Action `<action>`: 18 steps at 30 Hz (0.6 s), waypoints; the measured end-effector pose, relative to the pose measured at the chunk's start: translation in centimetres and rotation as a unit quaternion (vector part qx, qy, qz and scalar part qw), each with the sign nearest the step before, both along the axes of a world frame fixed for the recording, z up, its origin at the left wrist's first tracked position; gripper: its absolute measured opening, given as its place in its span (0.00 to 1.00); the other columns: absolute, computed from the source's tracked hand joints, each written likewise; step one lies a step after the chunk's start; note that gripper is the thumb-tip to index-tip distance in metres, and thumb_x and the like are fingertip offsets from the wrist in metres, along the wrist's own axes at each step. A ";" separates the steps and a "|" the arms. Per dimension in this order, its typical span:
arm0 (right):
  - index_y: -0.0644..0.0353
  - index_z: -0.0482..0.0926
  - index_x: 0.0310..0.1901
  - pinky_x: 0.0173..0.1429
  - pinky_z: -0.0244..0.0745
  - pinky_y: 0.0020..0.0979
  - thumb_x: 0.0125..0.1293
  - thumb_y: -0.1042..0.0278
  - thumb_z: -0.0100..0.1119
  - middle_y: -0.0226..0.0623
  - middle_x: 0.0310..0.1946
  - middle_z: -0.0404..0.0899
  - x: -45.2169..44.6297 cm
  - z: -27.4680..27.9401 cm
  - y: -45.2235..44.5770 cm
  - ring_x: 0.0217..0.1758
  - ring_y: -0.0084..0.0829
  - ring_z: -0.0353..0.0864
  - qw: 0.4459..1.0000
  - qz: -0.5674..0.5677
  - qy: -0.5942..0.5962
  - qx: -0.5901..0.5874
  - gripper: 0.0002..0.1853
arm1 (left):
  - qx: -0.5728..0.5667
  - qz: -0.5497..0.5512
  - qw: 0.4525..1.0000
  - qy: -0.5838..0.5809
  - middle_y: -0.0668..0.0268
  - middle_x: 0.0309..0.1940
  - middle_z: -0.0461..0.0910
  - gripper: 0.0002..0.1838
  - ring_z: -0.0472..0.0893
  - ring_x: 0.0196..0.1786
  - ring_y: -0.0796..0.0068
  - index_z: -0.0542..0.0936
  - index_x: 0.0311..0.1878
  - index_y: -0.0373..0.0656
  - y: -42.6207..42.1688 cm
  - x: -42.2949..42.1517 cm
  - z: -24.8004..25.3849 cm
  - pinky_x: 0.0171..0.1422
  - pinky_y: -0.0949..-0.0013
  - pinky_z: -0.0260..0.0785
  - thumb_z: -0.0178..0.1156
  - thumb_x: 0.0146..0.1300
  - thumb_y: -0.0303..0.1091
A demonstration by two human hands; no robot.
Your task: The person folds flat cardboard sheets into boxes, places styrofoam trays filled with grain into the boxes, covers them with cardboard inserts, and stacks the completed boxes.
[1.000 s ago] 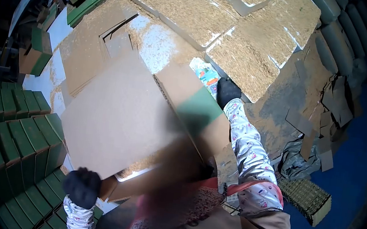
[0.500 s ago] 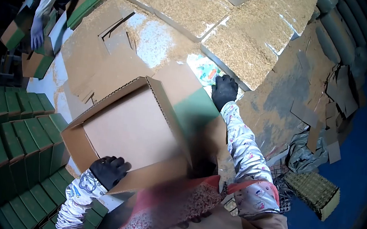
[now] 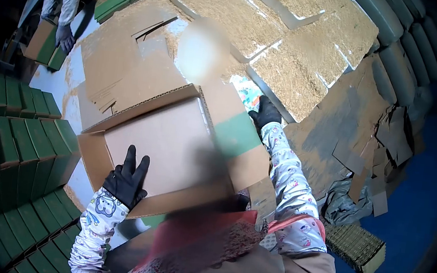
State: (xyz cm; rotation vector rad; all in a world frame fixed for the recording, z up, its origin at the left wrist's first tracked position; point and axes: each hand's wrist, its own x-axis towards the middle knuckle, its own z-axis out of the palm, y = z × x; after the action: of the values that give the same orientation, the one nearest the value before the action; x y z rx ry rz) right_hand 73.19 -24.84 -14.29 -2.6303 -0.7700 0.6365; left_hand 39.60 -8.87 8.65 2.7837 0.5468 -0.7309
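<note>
An open cardboard box (image 3: 160, 140) lies tilted in front of me, its pale inside facing up. My left hand (image 3: 127, 180), in a black glove, rests at the box's lower left with fingers spread over the inner face, near the front wall. My right hand (image 3: 266, 113), also gloved in black, is beyond the box's right side. Its thumb and index finger are apart on the colourful printed sheets (image 3: 247, 92); whether it pinches one is hard to see. A green-and-brown box flap (image 3: 235, 136) lies between the box and this hand.
Trays filled with straw-like shreds (image 3: 291, 80) stand at the back. Flat cardboard (image 3: 102, 62) lies behind the box. Green boxes (image 3: 16, 139) are stacked at left. A co-worker's gloved hand (image 3: 64, 38) touches another box (image 3: 42, 41). Cardboard scraps (image 3: 393, 136) and grey sacks (image 3: 377, 17) lie at right.
My left hand has slid up from the front-left corner, its fingers now spread inside the box. My right hand stays at the printed sheets, its thumb and index finger more apart. The co-worker has moved.
</note>
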 end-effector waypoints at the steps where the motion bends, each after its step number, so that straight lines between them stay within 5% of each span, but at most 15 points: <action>1: 0.55 0.61 0.51 0.51 0.66 0.36 0.49 0.55 0.56 0.46 0.45 0.71 -0.1 0.5 0.3 0.48 0.42 0.71 0.999 0.015 -0.009 -0.034 0.28 | 0.002 -0.001 1.000 -0.002 0.43 0.61 0.47 0.42 0.73 0.39 0.51 0.57 0.60 0.44 0.0 0.0 0.0 0.41 0.57 0.69 0.64 0.38 0.33; 7: 0.54 0.65 0.53 0.48 0.69 0.34 0.47 0.60 0.60 0.46 0.40 0.75 0.8 -2.0 -0.3 0.45 0.42 0.74 0.998 -0.023 0.016 0.051 0.29 | 0.000 0.009 1.000 0.002 0.44 0.61 0.48 0.42 0.73 0.40 0.50 0.57 0.60 0.45 -0.1 0.1 0.0 0.42 0.56 0.68 0.64 0.38 0.33; 12: 0.57 0.67 0.46 0.51 0.65 0.34 0.46 0.45 0.52 0.43 0.43 0.71 -0.7 3.7 2.0 0.47 0.40 0.72 0.995 -0.056 0.072 -0.038 0.28 | -0.005 0.012 1.000 0.008 0.44 0.61 0.48 0.42 0.73 0.41 0.50 0.57 0.60 0.44 0.1 0.3 0.0 0.42 0.57 0.68 0.65 0.38 0.34; 18: 0.55 0.72 0.38 0.46 0.67 0.37 0.53 0.58 0.50 0.43 0.37 0.73 -0.5 -1.4 3.1 0.43 0.41 0.73 1.000 -0.002 -0.016 0.001 0.14 | -0.006 0.003 1.000 -0.007 0.43 0.60 0.49 0.42 0.73 0.43 0.51 0.56 0.61 0.44 0.2 0.0 -0.4 0.44 0.58 0.68 0.65 0.39 0.35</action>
State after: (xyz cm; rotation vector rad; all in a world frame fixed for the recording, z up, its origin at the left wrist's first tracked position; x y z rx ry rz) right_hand 72.73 -21.71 -15.73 -2.6449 -0.7741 0.5939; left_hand 39.60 -8.64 8.27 2.7736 0.5450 -0.7107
